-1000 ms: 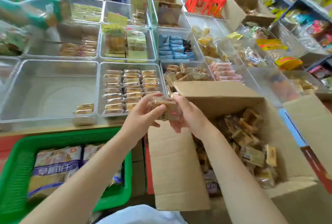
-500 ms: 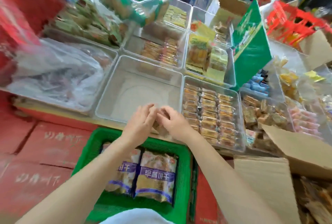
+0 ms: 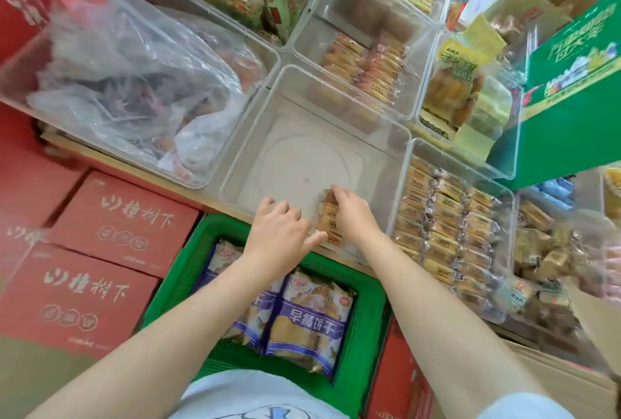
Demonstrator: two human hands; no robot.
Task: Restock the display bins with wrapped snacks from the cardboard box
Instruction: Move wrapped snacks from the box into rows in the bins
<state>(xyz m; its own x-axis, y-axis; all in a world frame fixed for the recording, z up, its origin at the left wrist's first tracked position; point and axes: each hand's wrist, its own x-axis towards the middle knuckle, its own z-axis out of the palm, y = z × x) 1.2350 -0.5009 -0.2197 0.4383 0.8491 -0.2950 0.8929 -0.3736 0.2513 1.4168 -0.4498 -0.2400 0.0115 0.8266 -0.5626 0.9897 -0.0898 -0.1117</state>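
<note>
A clear, almost bare display bin (image 3: 302, 136) sits in the middle of the shelf. At its near right corner lies a short row of tan wrapped snacks (image 3: 327, 217). My right hand (image 3: 353, 213) rests on top of that row, fingers curled over the snacks. My left hand (image 3: 279, 234) is beside them on the left, fingers spread, thumb touching the near end of the row. The neighbouring bin (image 3: 450, 217) to the right holds neat rows of the same snacks. Only an edge of the cardboard box (image 3: 594, 328) shows at the right.
A green basket (image 3: 369, 334) with purple biscuit packs sits below the shelf edge. Red cartons (image 3: 100, 250) are stacked at the left. A bin with a crumpled plastic bag (image 3: 134, 82) is at the far left. A green carton (image 3: 571, 99) overhangs the bins on the right.
Both hands moved from over the cardboard box leftward to the near-empty bin and lowered the snacks into its near right corner. The view swung left and down with them.
</note>
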